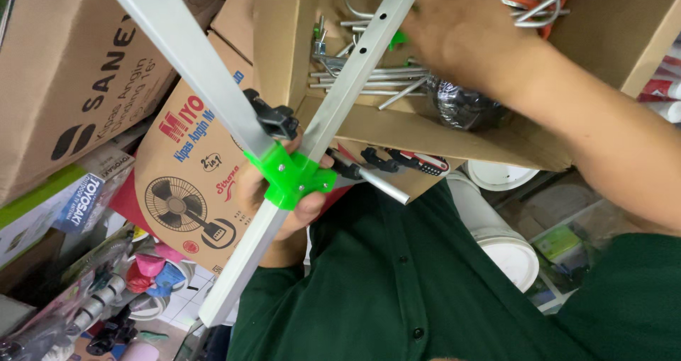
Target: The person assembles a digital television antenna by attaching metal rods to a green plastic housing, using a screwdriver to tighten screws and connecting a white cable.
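The left hand point(287, 205) grips the green plastic connector point(291, 175) joining square aluminium tubes point(191, 56); above it, the right hand point(464, 28) lies loosely spread inside the open cardboard box point(397, 130).

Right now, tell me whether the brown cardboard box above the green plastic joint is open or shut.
Open. The brown cardboard box shows its inside, with loose silver metal rods lying in it, and the right hand reaches in.

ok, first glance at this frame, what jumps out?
The bright green plastic connector at centre, joining silvery square tubes, with the left hand clasped behind it. Upper right, the right hand reaches into an open cardboard box of metal rods.
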